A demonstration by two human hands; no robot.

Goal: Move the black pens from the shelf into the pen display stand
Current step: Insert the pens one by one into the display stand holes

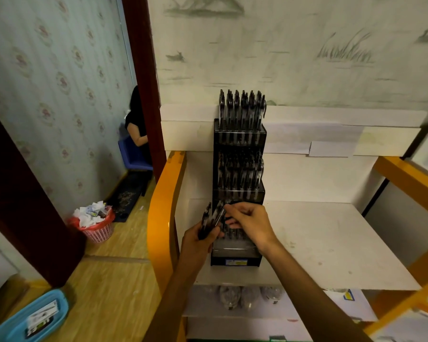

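Shelf (pixel 331 243): stand's (pixel 239 188) bottom tier hand-hidden

To your left, a pink bin (pixel 98 227) brims with paper; a blue tray (pixel 29 317) lies nearer you.

Pen display stand (pixel 237 253) on shelf (pixel 331 243) at left edge, pens (pixel 241 107) in tiers; wastebasket (pixel 98 230) on floor left
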